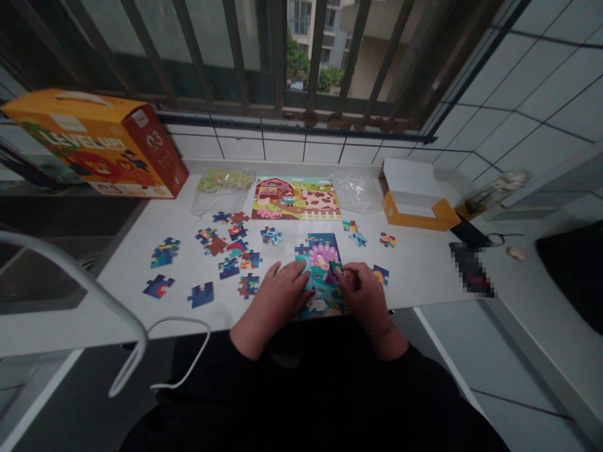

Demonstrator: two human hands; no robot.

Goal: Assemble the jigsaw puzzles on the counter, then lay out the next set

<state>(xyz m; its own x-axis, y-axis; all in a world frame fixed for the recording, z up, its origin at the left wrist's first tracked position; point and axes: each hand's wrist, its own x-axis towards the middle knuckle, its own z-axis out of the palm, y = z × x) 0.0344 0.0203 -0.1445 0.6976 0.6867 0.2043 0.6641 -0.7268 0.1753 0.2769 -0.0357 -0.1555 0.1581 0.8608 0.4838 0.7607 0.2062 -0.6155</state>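
Apparently fits jigsaw piece (335, 267), pinched in right hand (369, 292), into peacock puzzle (321, 269) beneath flattened left hand (279, 292), and probably needs careful alignment next.

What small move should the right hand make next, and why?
Probably lower the pinched piece and try it near the right edge of the puzzle: the right hand holds it there, while the left hand lies over the puzzle's left side.

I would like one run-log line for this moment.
left hand: resting on joined puzzle | right hand: pinching puzzle piece at puzzle's right side | beyond puzzle: farm picture
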